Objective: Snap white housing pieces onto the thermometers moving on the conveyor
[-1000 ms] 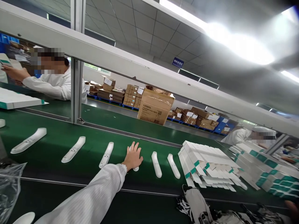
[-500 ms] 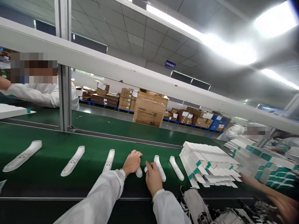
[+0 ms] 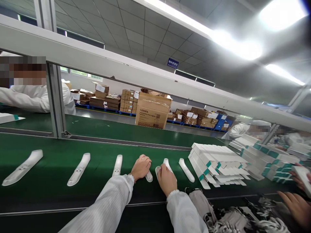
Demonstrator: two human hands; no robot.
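Note:
White curved handheld devices lie spaced out on the green belt (image 3: 97, 168). My left hand (image 3: 141, 166) is closed over one white device (image 3: 149, 176), whose lower end shows below the fingers. Just to the right, my right hand (image 3: 167, 178) is closed round another device (image 3: 157, 169), its rounded end sticking out on the left. Behind the right hand's fingers, a further device (image 3: 166, 161) is partly hidden. Further right lies a device (image 3: 186, 170) that neither hand touches. On the left are more devices (image 3: 79, 169), one of them partly behind my left sleeve.
Stacked white and teal boxes (image 3: 216, 165) stand on the belt at right. Grey pouches and cables (image 3: 233, 220) lie at the near right. Another person's hands (image 3: 298, 200) are at the right edge, one with a white box. A metal post (image 3: 55, 97) rises at left.
My right hand has closed round the device beside it, which now shows more. The view has shifted slightly. At the right edge, the other person's hands now appear with a white box.

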